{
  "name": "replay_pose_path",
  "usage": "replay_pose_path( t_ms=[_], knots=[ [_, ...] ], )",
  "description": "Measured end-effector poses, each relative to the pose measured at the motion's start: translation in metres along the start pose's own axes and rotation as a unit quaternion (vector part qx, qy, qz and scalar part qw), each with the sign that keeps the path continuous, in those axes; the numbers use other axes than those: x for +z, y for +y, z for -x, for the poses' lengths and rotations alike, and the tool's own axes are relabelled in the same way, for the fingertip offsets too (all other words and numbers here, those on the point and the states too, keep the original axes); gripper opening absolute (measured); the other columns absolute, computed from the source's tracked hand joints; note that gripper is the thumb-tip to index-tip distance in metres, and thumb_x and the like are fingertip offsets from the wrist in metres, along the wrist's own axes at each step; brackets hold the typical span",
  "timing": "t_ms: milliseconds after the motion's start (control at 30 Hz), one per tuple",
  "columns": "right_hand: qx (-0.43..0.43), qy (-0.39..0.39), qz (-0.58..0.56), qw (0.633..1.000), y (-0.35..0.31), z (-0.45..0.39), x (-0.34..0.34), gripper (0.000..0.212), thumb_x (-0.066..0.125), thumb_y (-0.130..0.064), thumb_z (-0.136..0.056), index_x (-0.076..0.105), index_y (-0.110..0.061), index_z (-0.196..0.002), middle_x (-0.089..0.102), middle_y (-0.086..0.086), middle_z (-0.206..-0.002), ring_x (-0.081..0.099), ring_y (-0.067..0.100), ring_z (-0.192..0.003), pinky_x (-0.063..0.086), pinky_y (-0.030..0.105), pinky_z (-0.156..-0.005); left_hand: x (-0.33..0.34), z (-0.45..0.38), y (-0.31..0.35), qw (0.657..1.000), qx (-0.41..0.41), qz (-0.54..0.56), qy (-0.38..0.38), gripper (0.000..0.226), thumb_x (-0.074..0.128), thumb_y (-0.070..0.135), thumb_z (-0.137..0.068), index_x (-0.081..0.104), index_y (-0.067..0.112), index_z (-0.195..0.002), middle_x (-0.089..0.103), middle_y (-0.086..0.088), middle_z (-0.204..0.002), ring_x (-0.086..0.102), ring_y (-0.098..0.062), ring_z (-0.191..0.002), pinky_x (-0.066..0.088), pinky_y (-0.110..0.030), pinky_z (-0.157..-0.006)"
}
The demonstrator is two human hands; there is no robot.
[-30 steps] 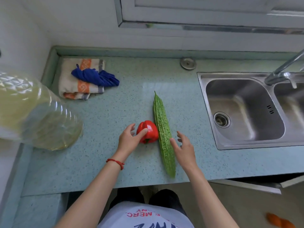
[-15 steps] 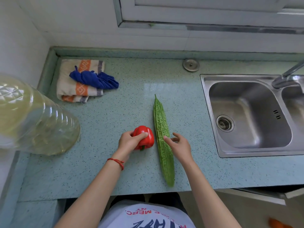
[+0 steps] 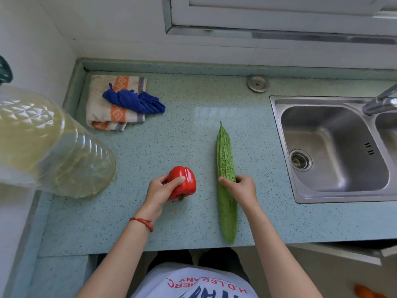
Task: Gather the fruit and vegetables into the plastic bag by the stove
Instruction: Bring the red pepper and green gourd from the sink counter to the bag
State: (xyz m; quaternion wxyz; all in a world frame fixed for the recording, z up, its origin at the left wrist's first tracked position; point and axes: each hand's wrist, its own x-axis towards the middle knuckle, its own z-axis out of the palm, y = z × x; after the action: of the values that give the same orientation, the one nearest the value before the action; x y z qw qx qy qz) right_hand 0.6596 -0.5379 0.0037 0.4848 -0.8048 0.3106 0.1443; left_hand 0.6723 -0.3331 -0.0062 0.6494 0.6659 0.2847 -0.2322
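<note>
You are at the pick-up step, with both pieces of produce in your hands but neither clearly off the surface (image 3: 193,134) yet. Your left hand (image 3: 160,191) is curled round the near side of the red bell pepper (image 3: 184,181), thumb laid across its top, and the pepper sits near the front edge, left of centre. Your right hand (image 3: 241,189) wraps the bitter gourd (image 3: 224,160) at about its middle, thumb on the left flank and fingers over the right; the gourd lies lengthwise, pointed tip toward the wall and blunt end close to the front edge. The 2 vegetables lie apart, with bare surface between them. The plastic bag and the stove are not in view, so you will have to lift both, turn, and find the bag's mouth before releasing. The gourd is long and you hold it near the balance point, which should keep it level; still, expect the ends to swing, so mind the large oil bottle (image 3: 49,145) to your left and the sink (image 3: 335,147) to your right. Feed the gourd in tip first, then the pepper. The folded towel (image 3: 101,108) and blue cloth (image 3: 133,102) at the back stay put.
</note>
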Motion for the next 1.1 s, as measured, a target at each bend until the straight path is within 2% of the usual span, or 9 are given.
replay_pose_path(
  t_ms=[200, 300, 367, 467, 600, 700, 833, 967, 1100],
  knots=[
    [0.013, 0.001, -0.103, 0.995, 0.027, 0.019, -0.021, 0.031, 0.073, -0.031, -0.075, 0.057, -0.018, -0.052, 0.053, -0.013, -0.045, 0.051, 0.004, -0.047, 0.037, 0.021, -0.051, 0.015, 0.004, 0.003, 0.998, 0.008, -0.024, -0.058, 0.028, 0.069, 0.015, -0.078, 0.060, 0.011, -0.104, 0.063, -0.012, -0.103, 0.062, -0.029, -0.093, 0.054, -0.046, -0.079],
    [0.022, 0.016, -0.156, 0.987, 0.041, 0.034, -0.032, 0.021, 0.074, -0.029, -0.074, 0.072, -0.009, -0.077, 0.071, 0.006, -0.074, 0.067, 0.017, -0.070, 0.052, 0.029, -0.063, 0.029, 0.009, 0.003, 0.995, 0.008, -0.046, -0.087, 0.041, 0.070, 0.016, -0.077, 0.059, 0.003, -0.115, 0.062, -0.014, -0.108, 0.062, -0.030, -0.096, 0.056, -0.044, -0.077],
    [0.027, 0.029, -0.194, 0.980, 0.053, 0.045, -0.040, 0.020, 0.073, -0.026, -0.076, 0.072, -0.007, -0.083, 0.071, 0.005, -0.077, 0.067, 0.015, -0.071, 0.051, 0.024, -0.061, 0.040, 0.014, 0.001, 0.992, 0.013, -0.066, -0.111, 0.043, 0.069, 0.016, -0.079, 0.057, 0.002, -0.118, 0.063, -0.011, -0.104, 0.063, -0.024, -0.090, 0.057, -0.036, -0.070],
    [0.036, 0.057, -0.230, 0.971, 0.073, 0.062, -0.054, 0.016, 0.072, -0.025, -0.077, 0.071, -0.010, -0.083, 0.070, 0.004, -0.079, 0.066, 0.016, -0.075, 0.052, 0.028, -0.068, 0.061, 0.027, -0.002, 0.985, 0.017, -0.083, -0.150, 0.041, 0.067, 0.014, -0.081, 0.056, 0.003, -0.119, 0.061, -0.001, -0.090, 0.061, -0.014, -0.080, 0.057, -0.028, -0.060],
    [0.046, 0.103, -0.270, 0.956, 0.107, 0.085, -0.074, 0.012, 0.072, -0.024, -0.077, 0.071, -0.014, -0.084, 0.072, 0.001, -0.081, 0.067, 0.015, -0.076, 0.052, 0.024, -0.069, 0.094, 0.044, -0.012, 0.975, 0.005, -0.113, -0.190, 0.044, 0.068, 0.013, -0.080, 0.054, 0.002, -0.120, 0.060, 0.000, -0.090, 0.059, -0.013, -0.080, 0.057, -0.035, -0.069],
    [0.053, 0.144, -0.308, 0.939, 0.136, 0.107, -0.092, 0.007, 0.072, -0.022, -0.077, 0.071, -0.015, -0.080, 0.070, -0.004, -0.072, 0.065, 0.007, -0.066, 0.050, 0.015, -0.059, 0.121, 0.061, -0.024, 0.966, 0.002, -0.143, -0.216, 0.051, 0.069, 0.013, -0.078, 0.051, -0.001, -0.123, 0.057, -0.011, -0.108, 0.059, -0.017, -0.084, 0.057, -0.040, -0.073],
    [0.077, 0.196, -0.362, 0.908, 0.181, 0.140, -0.116, 0.009, 0.073, -0.019, -0.076, 0.072, -0.011, -0.079, 0.070, -0.004, -0.065, 0.064, 0.008, -0.060, 0.053, 0.025, -0.064, 0.161, 0.093, -0.046, 0.950, 0.009, -0.177, -0.258, 0.055, 0.068, 0.013, -0.079, 0.047, -0.003, -0.127, 0.054, -0.013, -0.110, 0.058, -0.023, -0.090, 0.058, -0.037, -0.070],
    [0.088, 0.247, -0.398, 0.879, 0.229, 0.181, -0.140, 0.009, 0.073, -0.019, -0.076, 0.069, -0.013, -0.071, 0.068, -0.002, -0.065, 0.063, 0.008, -0.057, 0.051, 0.021, -0.058, 0.202, 0.132, -0.075, 0.929, 0.021, -0.217, -0.300, 0.048, 0.067, 0.014, -0.080, 0.051, -0.001, -0.123, 0.058, -0.011, -0.104, 0.060, -0.016, -0.080, 0.057, -0.026, -0.057],
    [0.115, 0.299, -0.424, 0.847, 0.281, 0.226, -0.157, 0.012, 0.075, -0.023, -0.074, 0.070, -0.012, -0.073, 0.070, 0.003, -0.069, 0.065, 0.017, -0.065, 0.053, 0.034, -0.070, 0.238, 0.171, -0.108, 0.896, 0.036, -0.270, -0.350, 0.042, 0.069, 0.018, -0.079, 0.054, 0.007, -0.117, 0.062, -0.011, -0.104, 0.063, -0.022, -0.088, 0.059, -0.027, -0.058]
  ],
)
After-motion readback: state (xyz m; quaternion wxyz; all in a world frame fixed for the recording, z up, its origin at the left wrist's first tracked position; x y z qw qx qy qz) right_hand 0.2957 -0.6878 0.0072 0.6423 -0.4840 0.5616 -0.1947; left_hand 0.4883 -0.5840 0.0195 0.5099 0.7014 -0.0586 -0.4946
